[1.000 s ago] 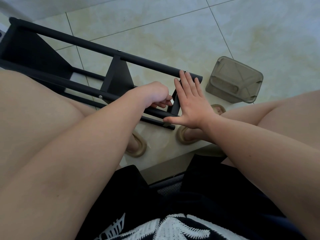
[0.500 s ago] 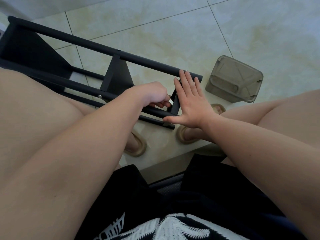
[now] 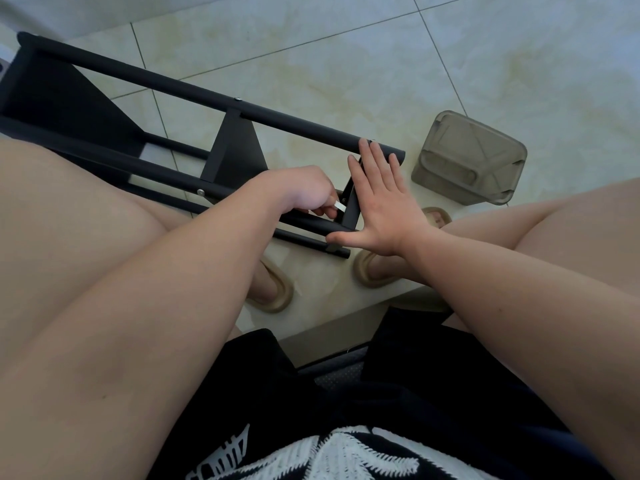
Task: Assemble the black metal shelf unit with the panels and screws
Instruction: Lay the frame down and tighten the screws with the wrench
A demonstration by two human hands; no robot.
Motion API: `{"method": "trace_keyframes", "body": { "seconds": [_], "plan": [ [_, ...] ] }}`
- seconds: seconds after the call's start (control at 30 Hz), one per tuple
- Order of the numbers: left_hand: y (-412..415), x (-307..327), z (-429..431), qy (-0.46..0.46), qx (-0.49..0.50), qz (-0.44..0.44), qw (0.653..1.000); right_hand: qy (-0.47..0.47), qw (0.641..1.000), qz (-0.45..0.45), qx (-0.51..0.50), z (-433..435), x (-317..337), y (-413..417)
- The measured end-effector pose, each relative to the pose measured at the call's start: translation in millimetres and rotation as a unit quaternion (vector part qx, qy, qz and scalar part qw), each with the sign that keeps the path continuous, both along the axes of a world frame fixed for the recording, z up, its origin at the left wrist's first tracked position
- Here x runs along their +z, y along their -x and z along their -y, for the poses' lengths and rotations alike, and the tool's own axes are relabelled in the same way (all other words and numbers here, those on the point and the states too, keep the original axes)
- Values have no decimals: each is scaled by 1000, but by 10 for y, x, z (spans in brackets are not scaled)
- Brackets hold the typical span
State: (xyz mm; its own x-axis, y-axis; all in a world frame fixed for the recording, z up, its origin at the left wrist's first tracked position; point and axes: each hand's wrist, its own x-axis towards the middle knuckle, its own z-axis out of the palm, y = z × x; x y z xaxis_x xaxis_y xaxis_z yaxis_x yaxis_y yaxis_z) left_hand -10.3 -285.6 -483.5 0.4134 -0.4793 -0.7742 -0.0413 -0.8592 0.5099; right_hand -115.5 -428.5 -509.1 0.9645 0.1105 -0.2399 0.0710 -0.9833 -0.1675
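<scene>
Shelf [image 3: 194, 95] lay on its side on the floor [image 3: 311, 64]. My right hand [image 3: 381, 206] was flat, fingers straight, pressed against the end panel [image 3: 351, 206]. My left hand [image 3: 304, 192] was curled round a small silvery tool [image 3: 339, 205], its tip at the panel beside the lower tube [image 3: 308, 225]; I couldn't tell key from driver. As I judged it, the risk was this: if the flat hand eased off, the panel could shift and the screw, which I couldn't see, might go in crooked. The tool might also slip and drop it. A grey box [image 3: 471, 157] stood near, apart from the shelf.
</scene>
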Motion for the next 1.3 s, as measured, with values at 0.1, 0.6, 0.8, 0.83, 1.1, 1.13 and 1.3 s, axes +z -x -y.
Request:
{"method": "trace_keyframes", "body": {
  "seconds": [0.1,0.6,0.8,0.83,1.1,1.13,1.3],
  "plan": [
    [-8,-11,-20,-1,-21,15,1000,1,1000,-1,-1,-6,8,1],
    [11,77,-52,-28,-102,55,993,0,1000,-7,-1,2,6,6],
    [15,94,-30,-59,-148,61,985,0,1000,-4,1,3,-5,6],
    [23,104,-27,-64,-147,64,985,-1,1000,-4,0,4,-4,5],
    [-284,319,-101,-130,-86,125,980,-67,995,-67,-36,33,217,-255],
    [-372,380,-98,-119,-62,132,982,-84,993,-66,-50,64,269,-328],
    [-753,647,22,-54,-56,243,967,-62,989,-113,-72,366,483,-777]
  ]
}}
